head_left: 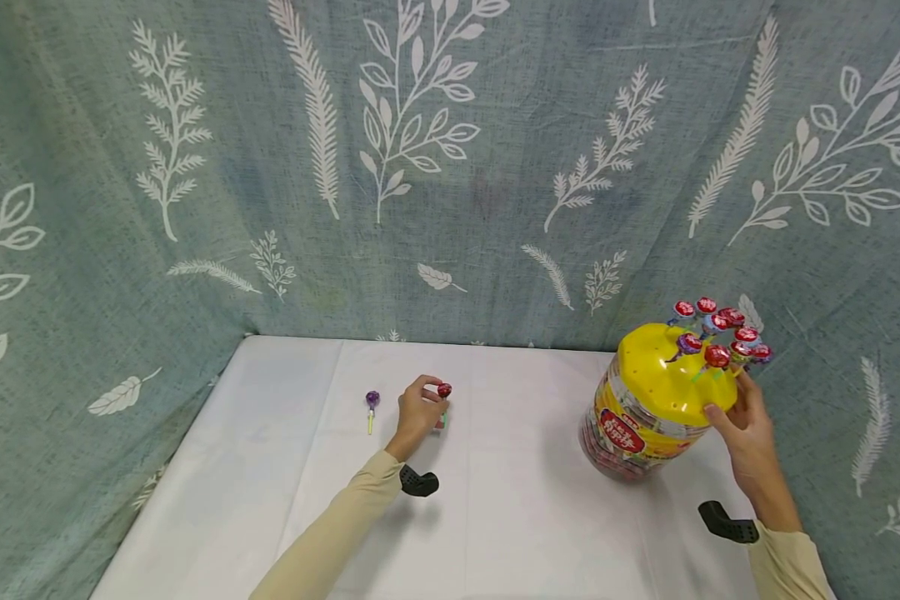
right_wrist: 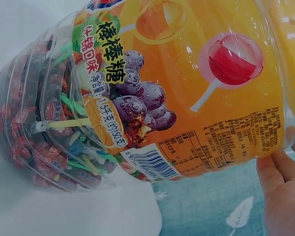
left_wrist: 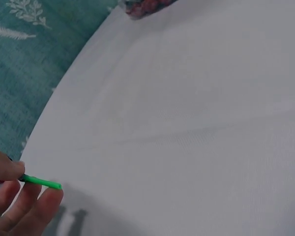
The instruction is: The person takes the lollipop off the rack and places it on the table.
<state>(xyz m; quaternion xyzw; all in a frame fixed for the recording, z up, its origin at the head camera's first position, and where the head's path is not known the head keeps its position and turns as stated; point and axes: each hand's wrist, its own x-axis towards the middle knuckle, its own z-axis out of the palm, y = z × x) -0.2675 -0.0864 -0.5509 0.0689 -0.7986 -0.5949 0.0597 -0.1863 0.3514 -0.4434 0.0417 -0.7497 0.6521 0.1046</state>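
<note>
In the head view my left hand [head_left: 420, 408] pinches a red-wrapped lollipop [head_left: 444, 389] between thumb and fingers, above the white table. Its green stick [left_wrist: 44, 183] juts past the fingertips in the left wrist view. A purple lollipop [head_left: 372, 398] with a yellow stick lies on the table to the left of that hand. At the right stands a big clear candy jar [head_left: 630, 425] with a yellow lid [head_left: 648, 358]. My right hand [head_left: 747, 433] grips the jar at its lid edge, thumb on top. Several lollipops [head_left: 716, 357] stick up from the lid.
The white table [head_left: 525, 467] backs onto a green-grey curtain [head_left: 487, 167] with white leaf prints. More wrapped lollipops [right_wrist: 44, 123] fill the bottom of the jar, seen through its clear wall. Black wrist mounts [head_left: 420, 482] sit by both sleeves.
</note>
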